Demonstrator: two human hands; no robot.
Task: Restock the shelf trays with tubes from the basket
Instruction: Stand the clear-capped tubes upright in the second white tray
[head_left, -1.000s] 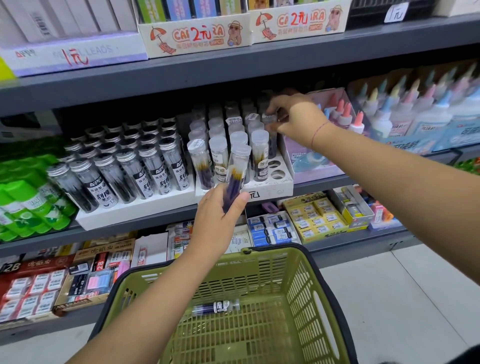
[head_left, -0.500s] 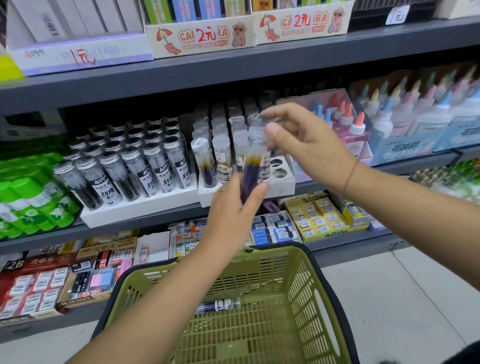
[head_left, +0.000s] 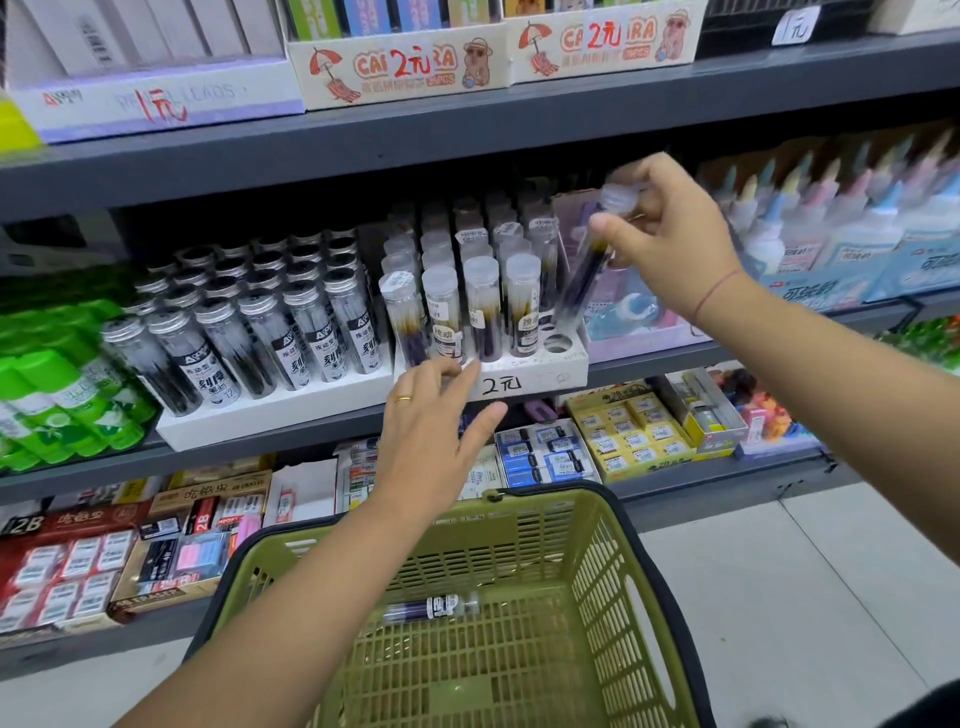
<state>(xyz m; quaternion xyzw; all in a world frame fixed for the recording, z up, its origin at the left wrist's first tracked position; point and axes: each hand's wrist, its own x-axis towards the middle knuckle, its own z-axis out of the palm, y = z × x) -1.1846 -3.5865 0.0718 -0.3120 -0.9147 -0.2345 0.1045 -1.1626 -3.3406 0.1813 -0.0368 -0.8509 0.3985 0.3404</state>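
Shelving (head_left: 467, 130) of grey painted metal is carrying the stock at reaching height, and the green basket (head_left: 597, 571), slotted plastic, is sitting just below so each tube has a short way to go. The white tray (head_left: 545, 382) is holding clear round tubes upright in punched holes; empty holes (head_left: 557, 343) are showing at its right front. The right hand (head_left: 670, 239) is pinching a capped tube (head_left: 584, 275) near its top, tilting it toward those holes, probably for seating. The left hand (head_left: 431, 441) is hovering with fingers spread, holding nothing, above the basket where one tube (head_left: 431, 608) is lying flat.
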